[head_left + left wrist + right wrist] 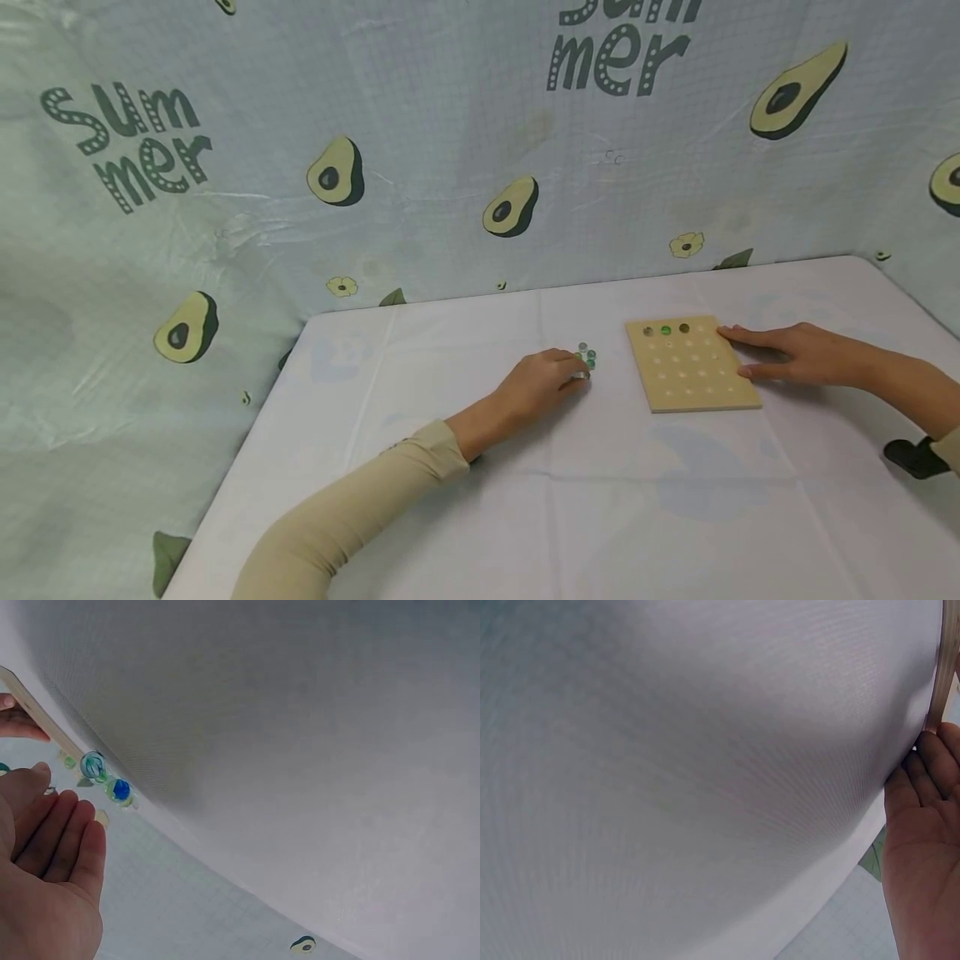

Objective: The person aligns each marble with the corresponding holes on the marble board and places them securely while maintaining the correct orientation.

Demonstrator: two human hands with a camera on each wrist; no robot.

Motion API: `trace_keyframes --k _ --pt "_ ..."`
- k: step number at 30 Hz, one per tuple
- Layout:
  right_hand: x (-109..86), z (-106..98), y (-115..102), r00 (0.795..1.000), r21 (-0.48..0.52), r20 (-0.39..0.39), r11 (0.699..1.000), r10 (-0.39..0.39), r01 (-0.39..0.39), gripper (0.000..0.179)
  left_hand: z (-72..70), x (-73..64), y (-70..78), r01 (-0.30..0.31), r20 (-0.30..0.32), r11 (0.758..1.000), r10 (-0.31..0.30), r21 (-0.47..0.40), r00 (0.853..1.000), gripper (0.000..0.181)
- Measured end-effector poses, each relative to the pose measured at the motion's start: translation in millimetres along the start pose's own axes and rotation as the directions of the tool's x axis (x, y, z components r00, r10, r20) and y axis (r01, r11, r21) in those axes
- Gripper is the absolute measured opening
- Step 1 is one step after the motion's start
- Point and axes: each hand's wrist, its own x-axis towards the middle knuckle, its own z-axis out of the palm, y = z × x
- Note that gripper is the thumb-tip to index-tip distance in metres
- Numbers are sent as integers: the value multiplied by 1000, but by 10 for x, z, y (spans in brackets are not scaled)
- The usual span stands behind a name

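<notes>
My left hand [542, 385] reaches in beside a small cluster of glass marbles [591, 355] on the table. Between thumb and index finger it pinches a small shiny thing, apparently a clear marble [581, 375], mostly hidden by the fingers. Greenish and blue marbles [119, 790] show just past the fingertips in the left wrist view. A square wooden board [693, 375] with rows of round hollows lies to the right, three marbles seated along its far row. My right hand [806, 354] rests at the board's right edge, thumb and fingers extended against it.
A white cloth [600, 500] covers the table. Behind and to the left hangs a pale sheet [420, 108] printed with avocados and lettering. A dark object [917, 458] sits by the right sleeve.
</notes>
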Motion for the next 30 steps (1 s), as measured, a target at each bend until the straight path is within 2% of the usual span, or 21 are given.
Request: trace_keyframes --k 6,14,19,25,30 --pt "-20 -23 6 1000 13 -2 1000 6 -6 72 -20 41 14 7 1 1000 -7 -14 1000 16" --pt "-35 14 29 1000 45 -2 999 7 -7 73 -26 80 17 -12 29 999 14 -50 999 16" --pt "-37 -2 36 1000 34 -8 999 10 -10 72 -31 99 4 -25 37 999 26 -38 999 18" --pt "-1 -22 -5 1000 32 11 999 15 -15 73 -44 107 -47 12 51 1000 -10 -25 999 17" --pt "9 -33 -17 1000 18 11 1000 13 -13 73 -78 149 -63 -15 60 1000 15 -11 998 18"
